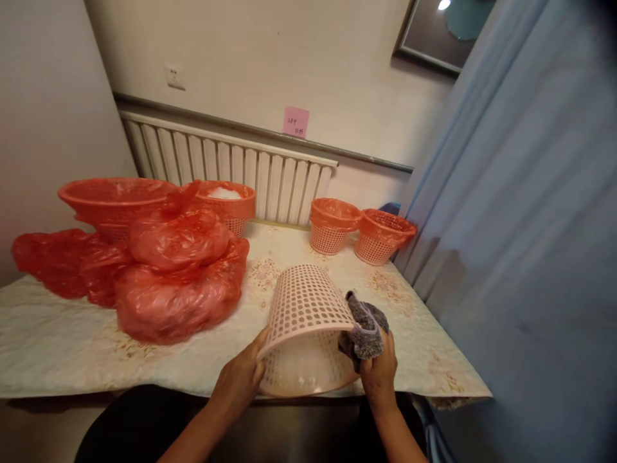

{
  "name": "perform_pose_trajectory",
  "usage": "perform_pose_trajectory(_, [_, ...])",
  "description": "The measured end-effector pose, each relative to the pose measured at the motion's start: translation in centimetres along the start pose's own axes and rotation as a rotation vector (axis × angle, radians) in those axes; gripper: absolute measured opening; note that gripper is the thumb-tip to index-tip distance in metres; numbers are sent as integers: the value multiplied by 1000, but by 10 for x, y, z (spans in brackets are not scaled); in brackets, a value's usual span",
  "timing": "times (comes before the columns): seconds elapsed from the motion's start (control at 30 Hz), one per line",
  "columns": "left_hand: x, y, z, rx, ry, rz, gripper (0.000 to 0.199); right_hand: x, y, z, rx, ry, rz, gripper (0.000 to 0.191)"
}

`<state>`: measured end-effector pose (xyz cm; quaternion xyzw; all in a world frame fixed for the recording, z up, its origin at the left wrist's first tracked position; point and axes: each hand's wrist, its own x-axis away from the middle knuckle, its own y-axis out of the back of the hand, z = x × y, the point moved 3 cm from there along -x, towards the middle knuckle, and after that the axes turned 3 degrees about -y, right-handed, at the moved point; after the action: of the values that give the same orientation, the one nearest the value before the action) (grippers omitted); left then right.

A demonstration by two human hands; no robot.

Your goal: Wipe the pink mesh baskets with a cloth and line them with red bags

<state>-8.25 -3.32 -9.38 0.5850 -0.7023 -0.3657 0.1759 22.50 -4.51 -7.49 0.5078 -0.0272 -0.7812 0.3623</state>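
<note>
A pale pink perforated basket (308, 299) lies tipped on its side near the table's front edge, its open mouth toward me. My left hand (240, 379) grips the rim at its left side. In my right hand (380, 370) is a bunched dark grey cloth (367, 331) with a purple edge, pressed against the right side of the rim. Part of the right hand's fingers is hidden behind the cloth.
Filled red plastic bags (178, 289) are heaped at the left. Behind them stand red-lined baskets (234, 209). Two smaller lined baskets (330, 235) stand at the back right, near a blue curtain (501, 212). A radiator (274, 183) is behind the floral-covered table (424, 347).
</note>
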Motion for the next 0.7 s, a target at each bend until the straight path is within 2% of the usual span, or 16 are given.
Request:
perform_pose_trajectory(0.1, [5, -2, 17, 59, 17, -36, 63, 26, -10, -19, -65, -167, -77, 38])
perform_pose_trajectory(0.23, [11, -10, 47, 146, 52, -112, 57, 63, -23, -34, -152, -307, -84, 35])
perform_pose_trajectory(0.33, [10, -9, 64, 191, 111, -142, 50, 76, -25, -26, -176, -306, -85, 33])
perform_pose_trajectory(0.4, [4, -1, 67, 167, 156, -169, 48, 73, -23, -12, -181, -306, -80, 34])
perform_pose_trajectory(0.5, [-10, 23, 53, 45, 146, -307, 53, 53, -15, 19, -147, -259, -84, 36])
perform_pose_trajectory(0.57, [-20, 41, 31, -62, 38, -394, 55, 37, -10, 42, -96, -170, -84, 36])
perform_pose_trajectory(0.63, [-28, 56, 2, -147, -118, -408, 54, 21, -7, 64, -51, -45, -42, 33])
perform_pose_trajectory(0.7, [-34, 66, -27, -188, -274, -338, 51, 9, -6, 84, -2, 90, 11, 32])
